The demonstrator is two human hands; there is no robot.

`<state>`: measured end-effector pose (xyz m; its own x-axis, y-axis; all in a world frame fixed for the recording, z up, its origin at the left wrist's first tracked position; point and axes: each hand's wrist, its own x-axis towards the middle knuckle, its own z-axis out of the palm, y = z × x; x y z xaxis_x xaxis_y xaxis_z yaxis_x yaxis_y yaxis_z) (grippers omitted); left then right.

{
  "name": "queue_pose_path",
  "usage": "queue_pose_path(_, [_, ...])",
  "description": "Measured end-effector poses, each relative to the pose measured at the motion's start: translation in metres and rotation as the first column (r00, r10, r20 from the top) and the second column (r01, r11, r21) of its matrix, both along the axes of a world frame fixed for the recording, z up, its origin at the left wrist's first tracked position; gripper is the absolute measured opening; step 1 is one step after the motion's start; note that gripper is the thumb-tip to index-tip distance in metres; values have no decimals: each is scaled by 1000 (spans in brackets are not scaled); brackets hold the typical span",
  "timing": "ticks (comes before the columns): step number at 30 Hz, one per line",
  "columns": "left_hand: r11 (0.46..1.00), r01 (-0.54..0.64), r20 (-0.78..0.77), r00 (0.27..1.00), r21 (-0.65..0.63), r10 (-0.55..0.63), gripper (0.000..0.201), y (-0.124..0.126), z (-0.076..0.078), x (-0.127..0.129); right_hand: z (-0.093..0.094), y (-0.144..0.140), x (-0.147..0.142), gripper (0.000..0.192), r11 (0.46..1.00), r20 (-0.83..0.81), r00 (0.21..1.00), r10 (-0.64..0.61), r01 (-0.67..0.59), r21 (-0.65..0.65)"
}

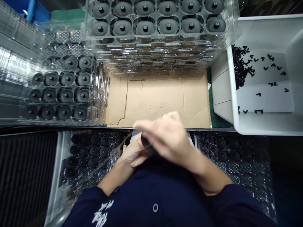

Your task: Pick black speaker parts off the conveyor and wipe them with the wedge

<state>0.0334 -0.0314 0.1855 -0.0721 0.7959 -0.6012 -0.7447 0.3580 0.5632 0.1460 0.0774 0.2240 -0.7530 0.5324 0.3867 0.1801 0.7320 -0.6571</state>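
1. Thing in hand: a small dark round rubbery-looking part [148, 145], pinched between my two hands close to my chest, at the near edge of the brown cardboard sheet [161, 97]. Mostly covered by my fingers and blurred, so exact shape is hard to tell.
2. Handling guess: it looks light and small, probably stiff plastic or rubber like the black disc-shaped parts with centre knobs [144, 26] in the clear plastic blister tray [156, 41] ahead. Not fragile, I'd say. Possibly a bit slick. Best held by the rim, edge-on, thumb against fingertips.
3. My right hand [169, 138] is on top, palm down, wrist bent in toward my body, fingers curled over the part and closed on it. Forearm comes in from the lower right, dark blue sleeve [236, 201] pushed back.
4. My left hand [133, 153] sits under and just behind, palm up, fingers cupped against the underside of the part. It seems to be gripping too, but the right hand hides most of it, so I cannot tell how tight.
5. Around: a second clear tray of black discs [61, 91] to the left, a white plastic bin [260, 123] with small black clips [241, 67] to the right, well apart from my hands. More dim trays [90, 151] below the bench edge, either side of me.
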Motion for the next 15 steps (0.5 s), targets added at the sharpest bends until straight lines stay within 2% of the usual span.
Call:
queue_pose_path(1, [1000, -10, 42, 999, 15, 10, 63, 0, 0, -2, -11, 9, 2, 27, 993, -16, 997, -80, 78, -88])
queue_pose_path(2, [999, -15, 100, 995, 39, 11, 68, 0, 1, -3, -26, 18, 5, 28, 963, -17, 982, -190, 183, -197])
queue_pose_path(4, [995, -19, 211, 978, 93, -1, 73, 0, 2, -6, -61, 38, 15, 34, 855, 26, 926, -376, 357, -377])
queue_pose_path(5, [993, -25, 247, 969, 114, -4, 72, 1, 3, -7, -79, 45, 21, 34, 810, 110, 899, -424, 430, -399])
queue_pose_path(6, [992, -29, 267, 964, 126, -5, 71, 1, 3, -7, -95, 50, 27, 33, 786, 242, 864, -442, 503, -360])
queue_pose_path(7, [991, -27, 281, 960, 132, -11, 70, 2, 3, -8, -110, 52, 33, 30, 788, 369, 824, -430, 542, -292])
queue_pose_path(9, [989, -10, 302, 953, 145, -35, 71, 3, 2, -8, -129, 49, 43, 27, 824, 543, 756, -366, 534, -190])
queue_pose_path(12, [983, 5, 330, 942, 185, -67, 72, 4, 0, -10, -139, 36, 50, 42, 871, 580, 777, -245, 439, -220])
queue_pose_path(15, [980, -23, 333, 942, 199, -46, 71, 4, -2, -11, -143, 23, 49, 44, 875, 558, 787, -262, 438, -206])
